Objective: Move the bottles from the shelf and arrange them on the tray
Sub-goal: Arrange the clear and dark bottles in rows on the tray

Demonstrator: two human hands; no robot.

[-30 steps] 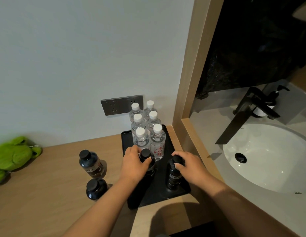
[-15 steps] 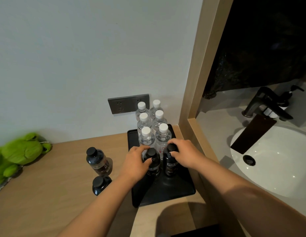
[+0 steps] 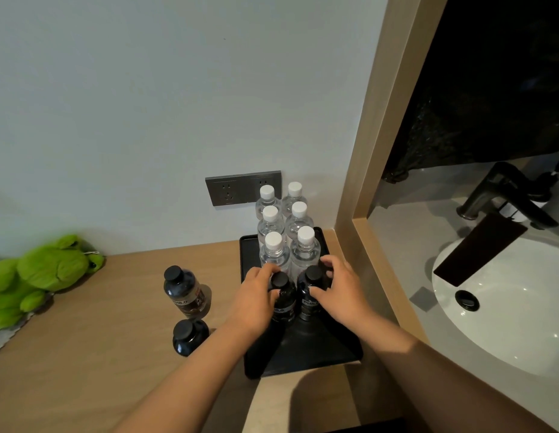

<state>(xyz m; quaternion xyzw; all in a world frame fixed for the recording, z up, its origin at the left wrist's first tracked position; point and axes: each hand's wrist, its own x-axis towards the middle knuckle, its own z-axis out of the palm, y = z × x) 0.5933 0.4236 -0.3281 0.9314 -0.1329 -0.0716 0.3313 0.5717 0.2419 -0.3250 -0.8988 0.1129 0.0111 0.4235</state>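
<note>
Two dark plastic bottles with black caps, one (image 3: 283, 296) in the left hand (image 3: 256, 303) and one (image 3: 311, 292) in the right hand (image 3: 342, 293), now stand side by side on the flat black tray (image 3: 303, 354), pushed up against six clear white-capped water bottles (image 3: 284, 232); a second ago they sat apart, nearer the tray's front. Fingers (image 3: 265, 270) of both hands remain wrapped around them. Left of the tray, two more dark bottles (image 3: 184, 292) wait on the wooden worktop (image 3: 100, 339).

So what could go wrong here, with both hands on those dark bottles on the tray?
The left hand and right hand press two dark bottles close behind the clear bottles. A push too far could topple that tightly packed row like dominoes. The tray lies near the counter's front edge, so a shove might slide it. Reaching left for the remaining dark bottles, a forearm might clip a bottle already placed.
</note>
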